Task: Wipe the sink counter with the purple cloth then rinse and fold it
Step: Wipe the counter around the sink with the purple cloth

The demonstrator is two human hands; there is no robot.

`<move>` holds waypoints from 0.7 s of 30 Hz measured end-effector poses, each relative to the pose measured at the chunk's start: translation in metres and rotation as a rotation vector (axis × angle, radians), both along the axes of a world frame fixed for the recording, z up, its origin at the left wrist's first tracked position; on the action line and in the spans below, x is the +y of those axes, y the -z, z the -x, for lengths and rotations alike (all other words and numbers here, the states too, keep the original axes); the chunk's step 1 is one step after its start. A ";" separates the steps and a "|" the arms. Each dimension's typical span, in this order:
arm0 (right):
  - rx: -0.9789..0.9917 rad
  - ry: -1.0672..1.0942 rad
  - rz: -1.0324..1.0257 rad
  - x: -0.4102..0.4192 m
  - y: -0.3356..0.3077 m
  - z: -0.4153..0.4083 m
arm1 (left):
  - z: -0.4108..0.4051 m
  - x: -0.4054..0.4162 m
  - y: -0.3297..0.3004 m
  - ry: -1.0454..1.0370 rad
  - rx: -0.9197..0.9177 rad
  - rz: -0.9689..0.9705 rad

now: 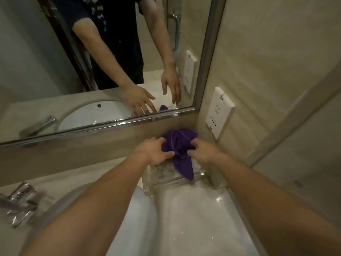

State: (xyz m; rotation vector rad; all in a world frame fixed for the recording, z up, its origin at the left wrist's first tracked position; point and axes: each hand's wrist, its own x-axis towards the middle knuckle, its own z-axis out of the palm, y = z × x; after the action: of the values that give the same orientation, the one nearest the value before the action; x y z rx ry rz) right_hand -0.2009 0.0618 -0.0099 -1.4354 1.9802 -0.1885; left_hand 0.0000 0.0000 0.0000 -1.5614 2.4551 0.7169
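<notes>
Both hands on the cloth now, bunched in the corner beside the socket, draped over a clear tray. Left hand and right hand have fingers curled into the fabric. Looks like the very start: table unwiped as far as I can judge, with rinsing and folding all to come.

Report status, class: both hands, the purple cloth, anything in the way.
Left hand and right hand both grip purple cloth. Cloth bunched in back corner, draped over clear glass tray. Tray sits underneath; nothing else blocking.
</notes>
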 end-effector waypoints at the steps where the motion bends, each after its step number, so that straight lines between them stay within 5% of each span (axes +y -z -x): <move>1: 0.002 0.000 0.006 -0.007 0.003 0.001 | 0.005 -0.004 0.004 -0.005 -0.005 0.021; 12: 0.026 0.029 0.054 -0.046 0.041 0.008 | 0.033 -0.027 0.041 -0.139 0.012 0.029; 21: -0.029 0.162 0.223 -0.030 0.013 0.003 | 0.011 -0.020 0.014 -0.396 0.361 0.052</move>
State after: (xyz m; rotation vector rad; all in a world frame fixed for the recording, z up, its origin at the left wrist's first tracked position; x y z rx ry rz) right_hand -0.2042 0.0323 -0.0233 -1.3976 2.1042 -0.5133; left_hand -0.0114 -0.0196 -0.0141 -2.1375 2.4301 1.0886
